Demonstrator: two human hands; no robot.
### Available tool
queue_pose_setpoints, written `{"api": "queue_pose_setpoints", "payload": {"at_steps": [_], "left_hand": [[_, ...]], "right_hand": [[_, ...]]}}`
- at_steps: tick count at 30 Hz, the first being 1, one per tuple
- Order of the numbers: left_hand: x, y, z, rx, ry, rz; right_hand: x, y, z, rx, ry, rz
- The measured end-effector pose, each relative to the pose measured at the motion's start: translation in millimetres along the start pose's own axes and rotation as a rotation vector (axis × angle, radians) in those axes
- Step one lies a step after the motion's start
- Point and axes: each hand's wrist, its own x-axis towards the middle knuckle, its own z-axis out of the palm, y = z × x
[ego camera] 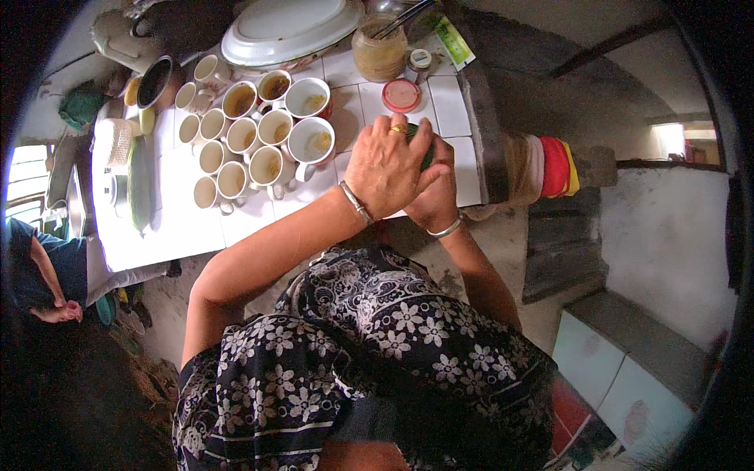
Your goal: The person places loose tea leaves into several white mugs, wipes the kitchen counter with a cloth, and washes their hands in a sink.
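My left hand (384, 171), with a ring and a bangle, lies over a dark green object (420, 147), its fingers wrapped around the top. From the other side my right hand (435, 203) grips the same object. The fingers hide most of it, so its kind is unclear. Just beyond my hands a round pinkish-red lid (402, 96) lies on the white tiled counter (450, 106). To the left stand several mugs in rows, among them a white mug (311, 141) with yellowish powder at its bottom and a mug with brown contents (240, 101).
Behind the lid stand a small jar (420, 60) and a large jar of brownish powder (380, 50). A white enamel tray (288, 29) rests at the back. On the left are a long green gourd (139, 185) and a dark bowl (158, 82). Another person's arm (50, 274) shows far left.
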Motion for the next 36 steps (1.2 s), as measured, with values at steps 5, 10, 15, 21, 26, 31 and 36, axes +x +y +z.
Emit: {"api": "queue_pose_setpoints", "payload": {"at_steps": [5,10,15,21,26,31,36], "left_hand": [[14,-6,0,-0.024,-0.048,0.193],[26,-11,7,-0.044,0.015,0.269],[0,-27,1,-0.226,0.074,0.079],[-71,-49,-7,-0.32,0.031,-0.153],[-118,-61,-11,-0.318,0.069,-0.388],[-151,-67,-17,-0.358,0.127,-0.536],[-169,-70,-20,-0.328,0.175,-0.563]], "right_hand": [[0,16,-14,0.176,-0.004,-0.001],[11,39,-19,0.095,0.019,-0.007],[32,85,-28,-0.154,0.171,-0.027],[60,133,-26,-0.119,0.258,0.077],[78,150,-27,-0.083,0.293,0.028],[90,159,-29,0.089,0.295,0.003],[88,140,-41,-0.138,0.221,0.106]]}}
